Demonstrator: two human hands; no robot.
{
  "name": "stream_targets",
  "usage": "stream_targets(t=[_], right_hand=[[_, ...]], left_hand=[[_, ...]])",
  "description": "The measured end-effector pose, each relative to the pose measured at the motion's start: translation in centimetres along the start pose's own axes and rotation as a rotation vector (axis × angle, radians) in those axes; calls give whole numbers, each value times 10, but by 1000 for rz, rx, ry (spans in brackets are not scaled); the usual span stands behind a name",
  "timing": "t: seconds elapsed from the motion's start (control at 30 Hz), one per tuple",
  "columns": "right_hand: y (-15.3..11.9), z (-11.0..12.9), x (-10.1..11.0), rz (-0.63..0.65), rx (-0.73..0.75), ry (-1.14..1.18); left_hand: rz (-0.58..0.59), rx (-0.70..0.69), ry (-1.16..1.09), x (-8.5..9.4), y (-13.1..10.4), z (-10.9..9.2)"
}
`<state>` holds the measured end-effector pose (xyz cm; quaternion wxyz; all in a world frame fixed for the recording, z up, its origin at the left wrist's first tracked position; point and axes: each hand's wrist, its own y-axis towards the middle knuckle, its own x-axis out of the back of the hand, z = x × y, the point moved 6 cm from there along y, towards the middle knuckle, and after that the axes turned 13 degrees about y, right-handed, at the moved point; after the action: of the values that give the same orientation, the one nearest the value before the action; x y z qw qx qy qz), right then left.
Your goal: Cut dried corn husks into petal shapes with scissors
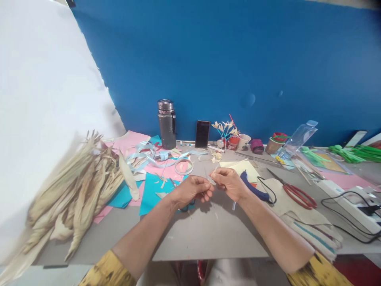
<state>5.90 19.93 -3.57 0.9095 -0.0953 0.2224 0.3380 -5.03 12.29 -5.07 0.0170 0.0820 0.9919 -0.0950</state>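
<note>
My left hand (193, 188) is closed in a pinch above the middle of the table, round a thin wire-like stick (205, 172) whose upper end pokes out over the fingers. Close beside it, my right hand (228, 182) pinches a small pale strip (214, 171) that looks like corn husk. The fingertips of both hands nearly meet, and they hide most of what is between them. Partly under my left wrist lies dark-handled scissors (187, 206) on blue paper (149, 197). Just right of my right hand rests a dark blue glue gun (253, 188).
Dried corn husks (80, 182) are heaped at the left. A flask (167, 125), a phone (203, 134) and husk flowers (225, 129) stand along the blue wall. Red-handled shears (297, 194), a folded cloth (285, 202), a tilted plastic bottle (297, 139) and a power strip (348, 202) occupy the right.
</note>
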Motion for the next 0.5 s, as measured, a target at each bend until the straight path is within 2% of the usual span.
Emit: stream_targets(t=[0.1, 0.27, 0.5], right_hand=[[0, 0, 0, -32, 2, 39], [0, 0, -2, -12, 49, 20], [-1, -6, -4, 25, 43, -19]], left_hand=[[-29, 19, 22, 1, -1, 0], [-116, 59, 35, 3, -3, -2], [-213, 8, 129, 6, -4, -6]])
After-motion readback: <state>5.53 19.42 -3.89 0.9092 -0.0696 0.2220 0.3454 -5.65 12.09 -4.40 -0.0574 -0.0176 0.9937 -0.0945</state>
